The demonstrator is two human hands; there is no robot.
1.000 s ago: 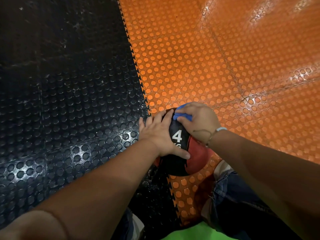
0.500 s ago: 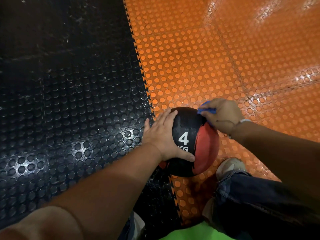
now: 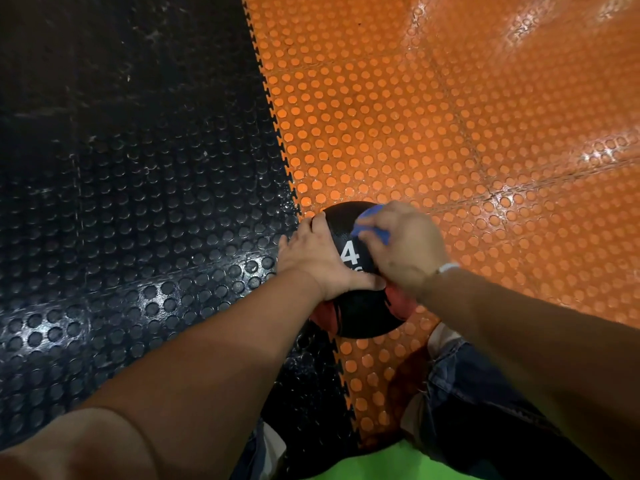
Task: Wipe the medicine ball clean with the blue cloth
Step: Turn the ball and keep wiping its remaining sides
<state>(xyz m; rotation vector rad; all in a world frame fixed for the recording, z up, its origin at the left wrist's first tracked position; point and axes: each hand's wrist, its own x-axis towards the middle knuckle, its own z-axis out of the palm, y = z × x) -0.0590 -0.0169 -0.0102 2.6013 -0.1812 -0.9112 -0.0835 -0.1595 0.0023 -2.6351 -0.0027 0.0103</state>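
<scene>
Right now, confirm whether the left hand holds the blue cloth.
No, the right hand grips the blue cloth against the round black-and-red medicine ball.

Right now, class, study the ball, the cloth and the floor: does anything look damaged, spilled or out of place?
Nothing stands out. The black-and-red rubber medicine ball sits at the seam of the black and orange studded floor mats; the left hand steadies it while the right hand grips the bunched blue cloth against its top.

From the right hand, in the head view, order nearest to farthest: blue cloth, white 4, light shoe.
1. blue cloth, pinched in the right hand.
2. white 4, beside its fingers, on the medicine ball.
3. light shoe, below, near the person.
</scene>
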